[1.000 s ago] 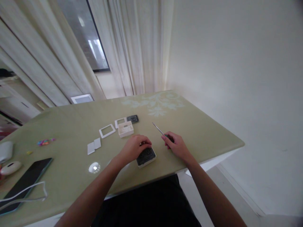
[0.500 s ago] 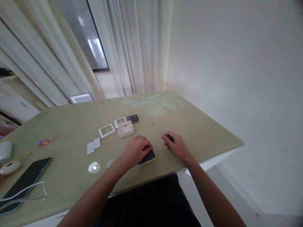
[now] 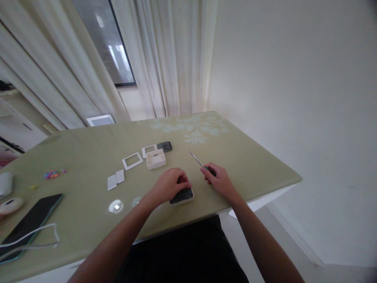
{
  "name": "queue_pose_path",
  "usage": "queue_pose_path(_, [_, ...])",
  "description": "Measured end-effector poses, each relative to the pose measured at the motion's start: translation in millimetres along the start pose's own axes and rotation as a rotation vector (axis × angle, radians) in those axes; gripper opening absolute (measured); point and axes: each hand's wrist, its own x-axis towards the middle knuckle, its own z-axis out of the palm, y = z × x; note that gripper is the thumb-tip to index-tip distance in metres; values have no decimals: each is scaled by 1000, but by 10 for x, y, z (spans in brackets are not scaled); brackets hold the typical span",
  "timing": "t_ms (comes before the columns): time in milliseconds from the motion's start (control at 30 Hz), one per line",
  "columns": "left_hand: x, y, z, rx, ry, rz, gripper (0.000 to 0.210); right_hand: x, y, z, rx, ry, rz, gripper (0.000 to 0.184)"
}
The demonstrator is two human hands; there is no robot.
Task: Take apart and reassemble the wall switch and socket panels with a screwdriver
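My left hand (image 3: pixel 172 183) is closed over the far side of a white wall switch box (image 3: pixel 182 203) near the table's front edge. A black switch module (image 3: pixel 183 194) sits in that box, partly covered by my fingers. In my right hand (image 3: pixel 216 177) is a screwdriver (image 3: pixel 196 158), its metal shaft pointing up and left, away from the box. The handle is mostly hidden in the fist, with a bit of green showing. Beyond my left hand lie a second white box (image 3: pixel 156 160), open side up, and another black module (image 3: pixel 164 146).
White frames (image 3: pixel 132 161) and flat white plates (image 3: pixel 112 182) lie left of the second box. A phone (image 3: pixel 33 224), a white cable (image 3: pixel 44 226) and small colourful pieces (image 3: pixel 52 175) are on the left side. A wall (image 3: pixel 294 98) stands to the right.
My left hand's fingers have shifted slightly on the box, so more of the black module shows. My right hand with the screwdriver has hardly moved. The view has tilted a little.
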Motion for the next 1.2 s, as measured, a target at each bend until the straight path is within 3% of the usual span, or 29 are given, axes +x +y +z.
queue_pose_path(200, [-18,9,40,13,36,21,26,-3,-1,3,5,-6,2,40])
queue_pose_path(733, [-68,10,56,-71,10,87,20,-4,-37,-2,-28,-4,-21,37])
queue_pose_path(867, [-90,-15,81,-63,56,100,14,6,12,-3,-70,-7,-47,35])
queue_pose_path(933, [-141,-38,80,-62,69,122,27,17,53,4,-107,-4,-76,30])
queue_pose_path(1067, [-326,-142,86,-124,-42,129,74,71,78,-10,-189,-42,-143,30])
queue_pose_path(1200, [-584,-286,112,-126,56,38,75,196,-120,-150,-281,-234,-231,31])
